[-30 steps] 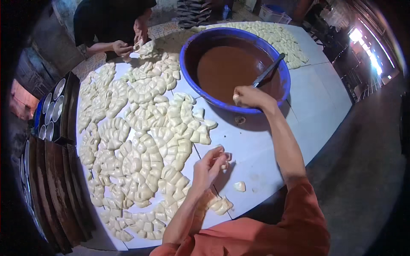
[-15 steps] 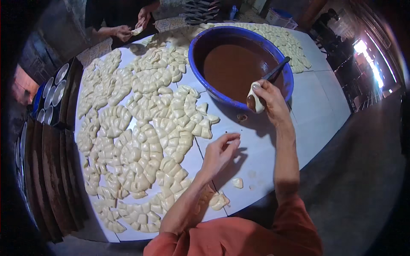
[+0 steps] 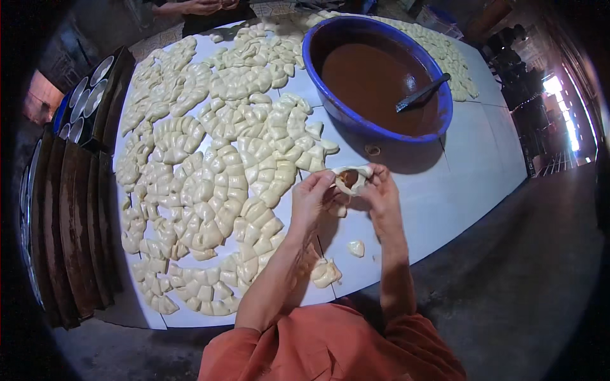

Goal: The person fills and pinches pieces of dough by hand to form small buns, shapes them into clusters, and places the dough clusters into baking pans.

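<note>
My left hand (image 3: 311,193) and my right hand (image 3: 383,193) pinch a pale piece of dough (image 3: 358,173) between them, pulled open around brown filling, just in front of the tub. The large blue tub (image 3: 329,96) holds brown paste, with a dark-handled spreader (image 3: 422,93) resting in it. Many shiny cut dough pieces (image 3: 216,178) cover the left of the white table (image 3: 448,203). A small lump (image 3: 356,248) and a smeared piece (image 3: 325,272) lie near my forearms.
Stacked dark trays (image 3: 82,228) and round metal tins (image 3: 95,98) stand left of the table. Another person's hands (image 3: 203,6) show at the far edge. More dough pieces (image 3: 457,70) lie behind the tub. A bright opening (image 3: 553,86) is at the right.
My right hand has moved from the tub down to my left hand with the filled dough, and both now grip it. The view has shifted, pushing the other person toward the top edge.
</note>
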A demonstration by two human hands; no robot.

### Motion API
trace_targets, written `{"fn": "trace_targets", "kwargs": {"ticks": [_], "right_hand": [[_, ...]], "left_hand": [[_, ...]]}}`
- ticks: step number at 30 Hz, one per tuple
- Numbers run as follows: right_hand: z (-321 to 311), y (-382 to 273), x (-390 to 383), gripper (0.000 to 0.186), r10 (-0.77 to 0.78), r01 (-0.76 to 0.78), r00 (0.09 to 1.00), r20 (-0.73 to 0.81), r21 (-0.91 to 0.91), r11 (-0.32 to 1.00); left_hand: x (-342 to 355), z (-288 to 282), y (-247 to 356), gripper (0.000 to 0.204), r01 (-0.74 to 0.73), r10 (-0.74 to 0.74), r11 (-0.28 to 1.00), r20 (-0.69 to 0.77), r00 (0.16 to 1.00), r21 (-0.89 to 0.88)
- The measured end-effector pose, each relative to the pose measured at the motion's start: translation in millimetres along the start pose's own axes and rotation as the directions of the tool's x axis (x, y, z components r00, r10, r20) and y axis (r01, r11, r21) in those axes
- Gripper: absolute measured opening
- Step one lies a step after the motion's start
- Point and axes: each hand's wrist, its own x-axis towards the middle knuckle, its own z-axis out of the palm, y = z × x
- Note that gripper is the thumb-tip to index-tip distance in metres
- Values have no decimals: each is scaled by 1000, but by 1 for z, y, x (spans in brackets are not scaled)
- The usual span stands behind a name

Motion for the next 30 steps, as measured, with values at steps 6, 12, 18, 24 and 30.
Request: {"fn": "trace_targets", "kwargs": {"ticks": [6, 12, 18, 24, 30], "right_hand": [[26, 34, -18, 25, -481, 317, 873, 84, -847, 428], [17, 38, -18, 13, -282, 152, 956, -85, -678, 719], [14, 32, -27, 27, -48, 55, 998, 27, -389, 919], [8, 41, -24, 30, -377, 427, 901, 217, -604, 673], [36, 56, -28, 16, -428, 403, 902, -62, -241, 883]], "left_hand": [[-14, 0, -2, 30, -197, 206, 961, -24, 978, 195], [-14, 4, 14, 32, -156, 149, 924, 45, 988, 348], [-4, -7, 39, 35, 97, -133, 945, 98, 986, 313], [-28, -3, 32, 31, -1, -31, 946, 95, 995, 324], [-32, -8, 27, 24, -140, 90, 946, 177, 980, 293]]}}
